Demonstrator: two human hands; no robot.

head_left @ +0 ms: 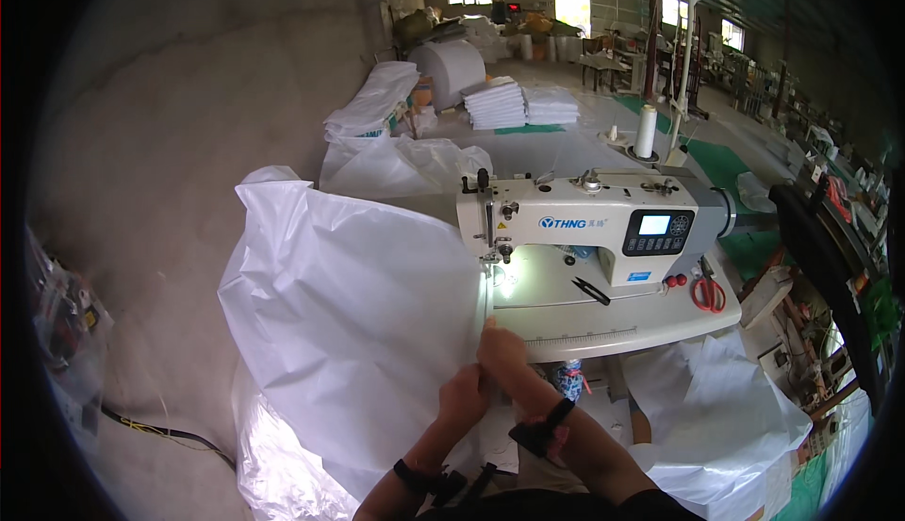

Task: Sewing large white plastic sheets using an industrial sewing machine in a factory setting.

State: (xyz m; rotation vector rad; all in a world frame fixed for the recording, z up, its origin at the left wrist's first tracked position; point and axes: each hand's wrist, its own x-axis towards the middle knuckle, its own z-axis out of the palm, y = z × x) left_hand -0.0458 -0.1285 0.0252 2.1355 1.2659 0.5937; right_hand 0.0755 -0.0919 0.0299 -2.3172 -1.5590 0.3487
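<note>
Head view, places taken from the sewing machine (556, 219): white sheet (349, 276) spreads left of it, edge leading to its needle area. My right hand (502, 347) pinches that edge just before the machine; my left hand (463, 396) curls beside it, grip hidden, cannot tell. Judged step: guiding the edge in. Next move calls for steady alignment.
</note>
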